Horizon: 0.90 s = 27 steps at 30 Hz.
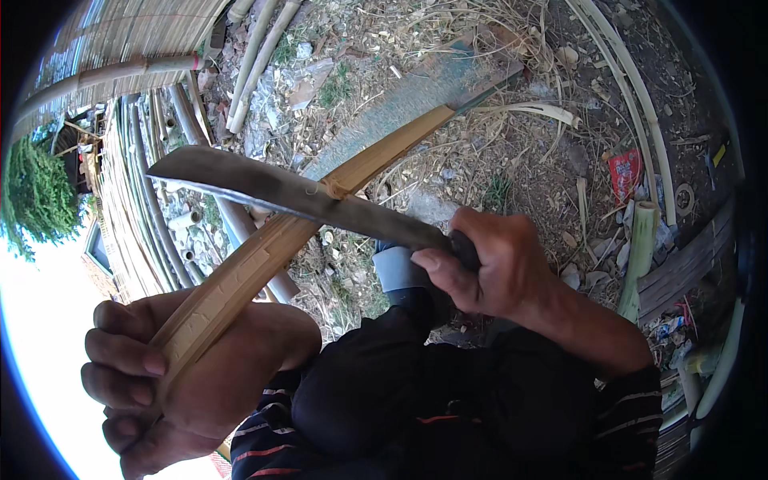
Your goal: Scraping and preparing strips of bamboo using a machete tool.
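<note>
Beneath everything spreads the ground (pixel 552 160), brown and littered with shavings, dry strands and scraps. At the upper left, a slatted screen (pixel 144 36) fills the corner, and below it a row of long poles (pixel 140 192) leans away toward a bright sky. Dark trousers (pixel 368 384) cover the person's bent legs at the lower middle. Beyond the hands, a worn blue-green sheet (pixel 384 100) lies on the ground.

Running diagonally over all this is the strip (pixel 232 280), a long, pale yellow-brown piece with scalloped cut marks, its far end pointing to the upper right. The knife (pixel 256 184), broad and dark, crosses above its middle, tip to the left; whether the edge bites I cannot tell. The left hand (pixel 216 384) is curled around the strip's near end. The right hand (pixel 508 264) grips the knife's handle, thumb along it.

Off to the right stands a green stalk (pixel 642 256), with a red packet (pixel 625 174) near its top. Smallest, a curl (pixel 336 190) sits on the strip beside the blade.
</note>
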Motion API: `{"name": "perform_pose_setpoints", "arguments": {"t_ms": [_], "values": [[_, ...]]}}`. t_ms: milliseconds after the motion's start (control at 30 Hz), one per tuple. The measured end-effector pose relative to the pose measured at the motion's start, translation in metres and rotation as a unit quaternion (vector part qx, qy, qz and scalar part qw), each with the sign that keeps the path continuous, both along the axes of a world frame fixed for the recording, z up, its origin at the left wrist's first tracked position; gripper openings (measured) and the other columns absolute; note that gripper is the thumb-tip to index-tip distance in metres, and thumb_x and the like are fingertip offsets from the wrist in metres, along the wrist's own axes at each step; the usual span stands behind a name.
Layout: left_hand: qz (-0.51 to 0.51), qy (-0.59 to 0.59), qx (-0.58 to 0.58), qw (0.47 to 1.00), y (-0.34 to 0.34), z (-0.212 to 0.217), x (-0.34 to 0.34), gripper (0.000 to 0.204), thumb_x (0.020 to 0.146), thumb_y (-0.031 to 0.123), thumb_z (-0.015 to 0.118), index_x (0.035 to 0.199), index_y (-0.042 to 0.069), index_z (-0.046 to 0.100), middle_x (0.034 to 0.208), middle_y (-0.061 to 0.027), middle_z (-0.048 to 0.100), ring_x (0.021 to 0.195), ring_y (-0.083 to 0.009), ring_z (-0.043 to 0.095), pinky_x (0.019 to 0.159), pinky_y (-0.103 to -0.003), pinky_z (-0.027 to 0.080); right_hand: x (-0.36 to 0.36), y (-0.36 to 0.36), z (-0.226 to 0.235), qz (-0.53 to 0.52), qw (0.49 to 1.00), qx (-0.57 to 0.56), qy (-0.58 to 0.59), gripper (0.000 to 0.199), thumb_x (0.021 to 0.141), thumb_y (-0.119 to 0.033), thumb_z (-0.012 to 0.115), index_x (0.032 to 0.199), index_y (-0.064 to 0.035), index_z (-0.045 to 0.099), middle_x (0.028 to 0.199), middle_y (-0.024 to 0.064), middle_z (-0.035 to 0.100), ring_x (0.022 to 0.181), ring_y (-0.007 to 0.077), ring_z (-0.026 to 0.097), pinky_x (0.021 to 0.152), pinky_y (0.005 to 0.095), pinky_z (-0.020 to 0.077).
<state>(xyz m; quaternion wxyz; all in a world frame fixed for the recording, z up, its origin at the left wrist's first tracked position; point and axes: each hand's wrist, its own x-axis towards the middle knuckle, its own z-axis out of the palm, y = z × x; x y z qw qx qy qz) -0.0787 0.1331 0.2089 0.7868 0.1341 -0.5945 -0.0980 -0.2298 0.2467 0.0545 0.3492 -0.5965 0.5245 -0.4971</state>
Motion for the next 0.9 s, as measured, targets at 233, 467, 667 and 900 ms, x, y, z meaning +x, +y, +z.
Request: {"name": "perform_pose_setpoints", "arguments": {"t_ms": [233, 467, 667, 900], "values": [[0.108, 0.014, -0.007, 0.994, -0.002, -0.013, -0.013, 0.047, 0.098, 0.048, 0.057, 0.064, 0.02, 0.042, 0.06, 0.0033, 0.033, 0.053, -0.0105, 0.033, 0.052, -0.024, 0.027, -0.008, 0.001, -0.01, -0.011, 0.995, -0.099, 0.016, 0.051, 0.091, -0.046, 0.071, 0.067, -0.0047, 0.052, 0.048, 0.008, 0.046, 0.04, 0.0236, 0.055, 0.038, 0.0362, 0.0409], [0.149, -0.001, -0.048, 0.988, -0.001, -0.004, -0.019, 0.049, 0.098, 0.05, 0.057, 0.065, 0.02, 0.037, 0.06, 0.0034, 0.029, 0.051, -0.0102, 0.03, 0.05, -0.025, 0.025, -0.009, -0.007, -0.038, -0.064, 0.993, -0.074, 0.059, 0.059, 0.096, -0.054, 0.06, 0.063, -0.0059, 0.055, 0.042, 0.0067, 0.047, 0.037, 0.0235, 0.058, 0.038, 0.0366, 0.0476], [0.139, -0.005, -0.008, 0.99, -0.011, -0.003, -0.008, 0.054, 0.098, 0.052, 0.056, 0.063, 0.019, 0.033, 0.06, 0.0031, 0.025, 0.051, -0.0103, 0.026, 0.049, -0.025, 0.021, -0.025, -0.029, -0.091, -0.079, 0.974, 0.18, 0.114, 0.057, 0.099, -0.05, 0.059, 0.066, -0.0037, 0.057, 0.046, 0.0081, 0.05, 0.04, 0.0246, 0.055, 0.041, 0.0396, 0.0423], [0.195, -0.004, -0.06, 0.979, -0.019, -0.013, -0.029, 0.053, 0.096, 0.048, 0.057, 0.061, 0.019, 0.031, 0.06, 0.0027, 0.024, 0.047, -0.0109, 0.022, 0.049, -0.026, 0.021, -0.007, -0.033, -0.089, -0.115, 0.974, 0.186, 0.065, 0.055, 0.098, -0.049, 0.06, 0.067, -0.004, 0.057, 0.045, 0.0081, 0.049, 0.04, 0.0246, 0.056, 0.041, 0.0387, 0.0421]]}}
